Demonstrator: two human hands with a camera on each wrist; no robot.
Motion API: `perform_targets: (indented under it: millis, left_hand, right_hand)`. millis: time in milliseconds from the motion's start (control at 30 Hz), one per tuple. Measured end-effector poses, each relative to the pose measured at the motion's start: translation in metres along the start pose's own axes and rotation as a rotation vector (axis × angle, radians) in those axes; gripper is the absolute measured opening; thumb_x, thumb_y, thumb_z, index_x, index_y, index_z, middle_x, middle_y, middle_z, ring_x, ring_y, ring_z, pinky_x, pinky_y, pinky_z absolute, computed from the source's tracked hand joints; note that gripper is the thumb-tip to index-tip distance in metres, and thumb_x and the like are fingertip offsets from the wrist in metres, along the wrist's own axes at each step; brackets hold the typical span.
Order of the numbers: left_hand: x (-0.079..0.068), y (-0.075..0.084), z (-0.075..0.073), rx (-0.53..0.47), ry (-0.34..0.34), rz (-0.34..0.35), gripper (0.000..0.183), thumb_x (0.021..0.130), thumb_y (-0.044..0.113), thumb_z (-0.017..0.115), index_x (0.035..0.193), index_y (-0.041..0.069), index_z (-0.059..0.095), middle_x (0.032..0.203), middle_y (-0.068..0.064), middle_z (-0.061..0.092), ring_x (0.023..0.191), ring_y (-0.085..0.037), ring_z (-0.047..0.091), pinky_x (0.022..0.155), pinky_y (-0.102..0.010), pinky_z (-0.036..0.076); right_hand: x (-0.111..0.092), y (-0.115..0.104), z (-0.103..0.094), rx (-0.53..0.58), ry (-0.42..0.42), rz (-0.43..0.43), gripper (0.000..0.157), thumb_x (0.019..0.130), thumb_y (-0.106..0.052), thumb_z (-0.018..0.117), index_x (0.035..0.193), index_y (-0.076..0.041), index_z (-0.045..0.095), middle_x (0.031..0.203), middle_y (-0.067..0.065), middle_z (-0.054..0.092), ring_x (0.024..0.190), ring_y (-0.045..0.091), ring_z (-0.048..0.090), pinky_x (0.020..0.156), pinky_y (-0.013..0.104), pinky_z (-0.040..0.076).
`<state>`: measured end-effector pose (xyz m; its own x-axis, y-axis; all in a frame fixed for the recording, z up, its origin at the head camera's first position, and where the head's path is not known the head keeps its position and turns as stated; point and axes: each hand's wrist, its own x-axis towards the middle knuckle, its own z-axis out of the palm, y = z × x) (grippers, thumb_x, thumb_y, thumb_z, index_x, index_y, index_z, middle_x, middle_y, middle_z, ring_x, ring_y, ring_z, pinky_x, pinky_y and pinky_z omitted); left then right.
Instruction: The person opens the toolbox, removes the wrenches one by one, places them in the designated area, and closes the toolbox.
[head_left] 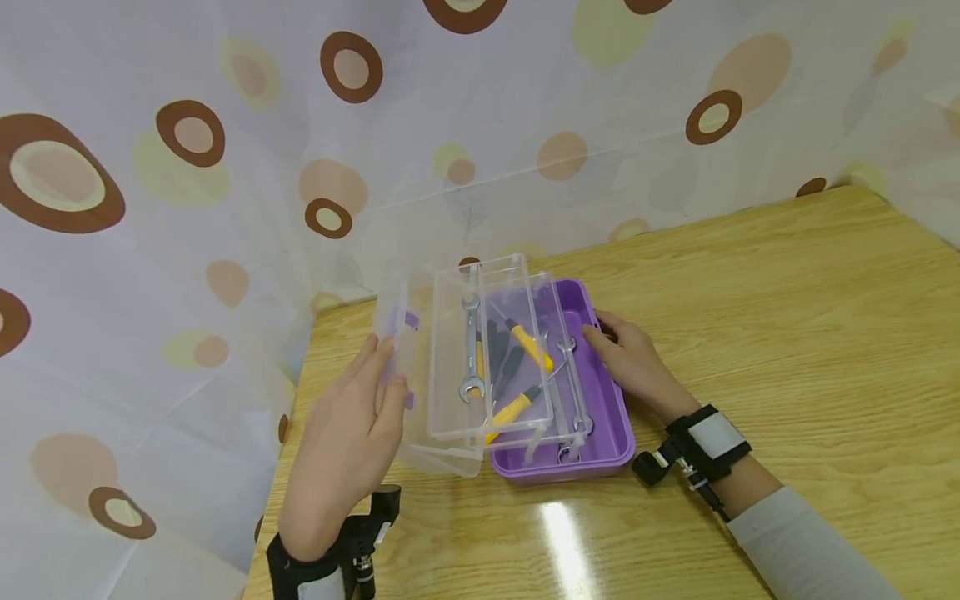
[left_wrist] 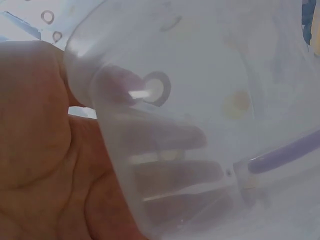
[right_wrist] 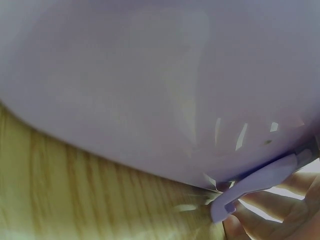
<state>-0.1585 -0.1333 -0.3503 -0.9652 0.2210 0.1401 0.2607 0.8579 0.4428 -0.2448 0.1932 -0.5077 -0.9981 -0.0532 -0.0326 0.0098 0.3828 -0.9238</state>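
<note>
A purple toolbox [head_left: 606, 408] lies open on the table, with its clear lid [head_left: 392, 304] swung up on the left. Clear trays [head_left: 450, 414] sit between lid and base. A double-ended wrench [head_left: 471, 350] and screwdrivers with yellow-grey handles [head_left: 532, 346] show in or through them; more wrenches [head_left: 576, 392] show on the right. My left hand [head_left: 341, 437] touches the lid's outer side; its fairly straight fingers [left_wrist: 175, 172] appear through the plastic. My right hand [head_left: 630, 354] holds the toolbox's right wall, thumb at the rim, fingers outside by a purple latch [right_wrist: 265, 182].
The wooden table [head_left: 765, 333] extends to the right and in front of the toolbox. A patterned cloth [head_left: 480, 142] hangs behind and along the left side, close to the raised lid. Both wrists wear black camera straps [head_left: 708, 446].
</note>
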Motion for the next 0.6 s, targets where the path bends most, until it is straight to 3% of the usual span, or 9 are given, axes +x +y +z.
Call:
perform_targets:
  millis: [167, 533, 600]
  left_hand:
    - [0.0013, -0.0034, 0.0008, -0.027, 0.028, 0.006, 0.050, 0.110, 0.022, 0.042, 0.155, 0.001, 0.049, 0.162, -0.022, 0.042, 0.145, -0.041, 0.045, 0.110, -0.062, 0.044]
    - [0.0012, -0.0074, -0.0018, 0.016, 0.045, -0.004, 0.048, 0.111, 0.024, 0.042, 0.150, -0.002, 0.053, 0.156, -0.027, 0.048, 0.139, -0.046, 0.052, 0.110, -0.064, 0.044]
    - [0.0012, -0.0076, -0.0015, 0.017, 0.056, 0.002, 0.047, 0.111, 0.023, 0.043, 0.149, -0.002, 0.054, 0.155, -0.027, 0.049, 0.133, -0.046, 0.057, 0.103, -0.061, 0.049]
  right_hand:
    - [0.0003, 0.0002, 0.0006, 0.000, -0.001, 0.000, 0.062, 0.113, -0.035, 0.044, 0.161, 0.002, 0.034, 0.150, 0.029, 0.052, 0.128, 0.039, 0.057, 0.102, 0.052, 0.053]
    - [-0.0020, -0.0025, -0.0001, 0.010, -0.004, 0.001, 0.062, 0.113, -0.035, 0.045, 0.162, 0.001, 0.034, 0.148, 0.029, 0.053, 0.125, 0.039, 0.058, 0.098, 0.050, 0.056]
    - [-0.0023, -0.0031, -0.0003, 0.010, -0.006, 0.003, 0.062, 0.113, -0.036, 0.045, 0.162, 0.001, 0.034, 0.148, 0.029, 0.053, 0.125, 0.039, 0.058, 0.098, 0.050, 0.056]
